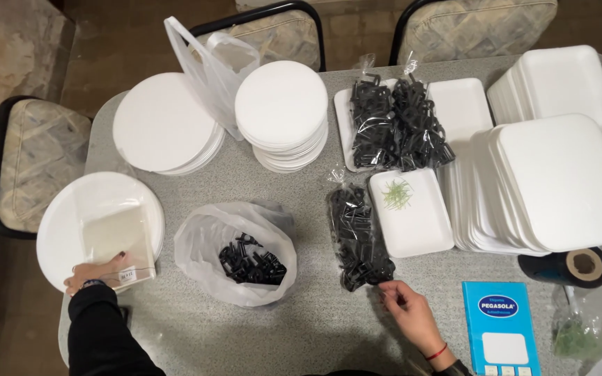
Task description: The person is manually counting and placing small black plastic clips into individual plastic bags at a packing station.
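Note:
My left hand (92, 273) rests on a small clear plastic bag (116, 240) that lies on a stack of round white plates (64, 223) at the table's left edge. My right hand (409, 310) pinches the lower end of a clear packet of black plastic clips (357, 240) near the table's middle. An open white plastic bag (235, 251) with loose black clips (252, 261) inside sits between my two hands.
Two more stacks of round white plates (165, 122) (281, 104) stand at the back. Other clip packets (395, 125) lie on a white tray; a small tray holds green sprigs (397, 193). Rectangular tray stacks (559, 181), a black tape roll (573, 267) and a blue box (499, 327) fill the right.

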